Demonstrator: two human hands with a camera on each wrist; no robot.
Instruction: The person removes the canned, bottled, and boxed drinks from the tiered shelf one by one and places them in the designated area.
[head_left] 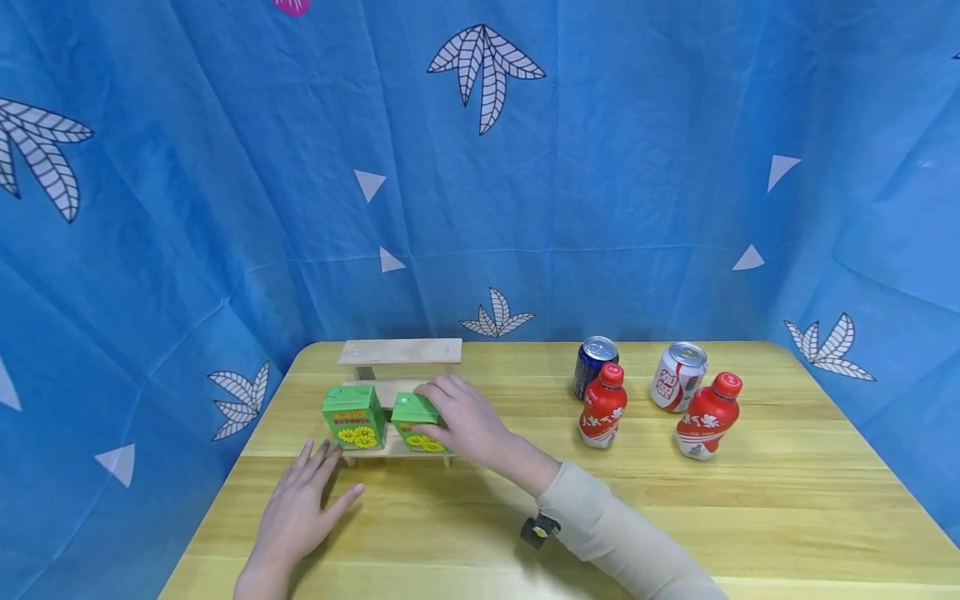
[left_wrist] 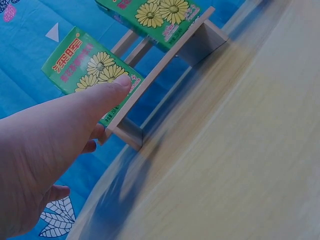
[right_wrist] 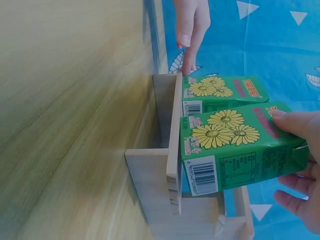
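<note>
A small wooden two-tier rack [head_left: 401,350] stands at the table's left back. Two green drink cartons with yellow flowers sit upright on its lower tier: a left carton [head_left: 354,417] and a right carton [head_left: 417,423]. My right hand [head_left: 467,421] grips the upper part of the right carton, its thumb on the printed front in the right wrist view [right_wrist: 300,125]. With fingers spread, my left hand [head_left: 300,504] lies by the rack's left end. One of its fingertips [right_wrist: 188,67] reaches the end of the lower tier; whether it presses there I cannot tell.
To the right stand a dark blue can [head_left: 596,367], a white and red can [head_left: 678,377] and two red bottles, one beside the blue can [head_left: 603,407] and one farther right [head_left: 707,417]. A blue patterned curtain [head_left: 600,167] surrounds the wooden table [head_left: 787,500].
</note>
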